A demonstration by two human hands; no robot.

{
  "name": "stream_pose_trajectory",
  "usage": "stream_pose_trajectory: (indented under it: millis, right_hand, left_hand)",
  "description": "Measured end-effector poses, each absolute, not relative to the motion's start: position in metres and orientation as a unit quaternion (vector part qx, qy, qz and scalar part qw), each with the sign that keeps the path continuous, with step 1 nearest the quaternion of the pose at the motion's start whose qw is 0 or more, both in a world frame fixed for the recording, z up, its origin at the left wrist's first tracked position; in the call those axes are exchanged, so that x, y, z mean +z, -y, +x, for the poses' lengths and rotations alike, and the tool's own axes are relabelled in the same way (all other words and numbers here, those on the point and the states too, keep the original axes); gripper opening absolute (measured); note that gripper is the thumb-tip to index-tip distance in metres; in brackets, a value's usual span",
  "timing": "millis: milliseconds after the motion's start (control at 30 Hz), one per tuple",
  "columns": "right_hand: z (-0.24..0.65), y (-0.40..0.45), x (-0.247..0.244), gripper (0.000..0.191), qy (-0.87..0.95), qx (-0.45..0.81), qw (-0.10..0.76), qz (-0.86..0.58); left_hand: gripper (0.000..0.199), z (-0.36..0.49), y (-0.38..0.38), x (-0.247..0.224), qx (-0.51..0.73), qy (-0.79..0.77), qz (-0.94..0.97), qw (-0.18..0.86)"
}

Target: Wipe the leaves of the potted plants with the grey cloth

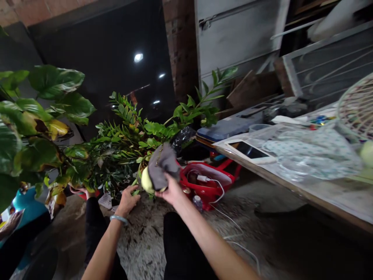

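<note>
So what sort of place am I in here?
Possibly a cluttered storeroom or workshop: there's rough brickwork, a littered table and a mass of leafy plants. Whether it's fully indoors, I can't tell.

Looks like soft grey cloth, rumpled, tilted and blurred, with a brownish line of marks across it. Shows a smooth, rounded, pale-yellow part at lower left. Hangs in midair, gripped by the right fingers.
</note>
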State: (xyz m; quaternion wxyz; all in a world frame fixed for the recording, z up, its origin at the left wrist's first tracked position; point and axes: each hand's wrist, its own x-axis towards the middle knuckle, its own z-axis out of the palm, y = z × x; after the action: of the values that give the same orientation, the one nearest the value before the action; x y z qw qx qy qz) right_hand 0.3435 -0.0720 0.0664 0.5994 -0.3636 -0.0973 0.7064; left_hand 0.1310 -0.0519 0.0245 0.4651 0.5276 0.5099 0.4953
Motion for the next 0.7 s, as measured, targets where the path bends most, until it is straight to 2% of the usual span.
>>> stream_pose_trajectory:
  millis: [100, 167, 233, 367, 433, 500, 567, 633, 700]
  right_hand:
    - [0.312, 0.118, 0.029, 0.027, 0.163, 0.757, 0.506, -0.38]
    - [0.321, 0.144, 0.013, 0.026, 0.159, 0.763, 0.501, -0.377]
    - [0.35, 0.151, 0.014, 0.031, 0.117, 0.741, 0.551, -0.366]
    - [0.41, 0.108, 0.052, 0.037, 0.024, 0.592, 0.734, -0.332]
    - [0.412, 0.079, 0.07, 0.034, 0.016, 0.559, 0.76, -0.331]
    - [0.392, 0.064, 0.074, 0.031, 0.032, 0.591, 0.721, -0.361]
    - [0.36, 0.07, 0.066, 0.029, 0.073, 0.65, 0.644, -0.397]
    - [0.332, 0.097, 0.048, 0.027, 0.145, 0.704, 0.565, -0.405]
    - [0.322, 0.131, 0.029, 0.024, 0.226, 0.724, 0.522, -0.391]
  left_hand:
    - [0.02, 0.122, 0.053, 0.025, 0.47, -0.516, 0.556, 0.451]
    - [0.018, 0.118, 0.054, 0.025, 0.466, -0.516, 0.555, 0.456]
    - [0.025, 0.117, 0.053, 0.025, 0.46, -0.512, 0.561, 0.461]
    - [0.046, 0.125, 0.055, 0.02, 0.467, -0.506, 0.551, 0.471]
    - [0.047, 0.128, 0.057, 0.017, 0.463, -0.51, 0.542, 0.481]
    - [0.049, 0.13, 0.059, 0.018, 0.461, -0.511, 0.539, 0.486]
    - [0.048, 0.128, 0.059, 0.024, 0.471, -0.501, 0.534, 0.492]
    - [0.044, 0.124, 0.059, 0.031, 0.484, -0.481, 0.528, 0.505]
    - [0.04, 0.12, 0.058, 0.038, 0.495, -0.467, 0.524, 0.512]
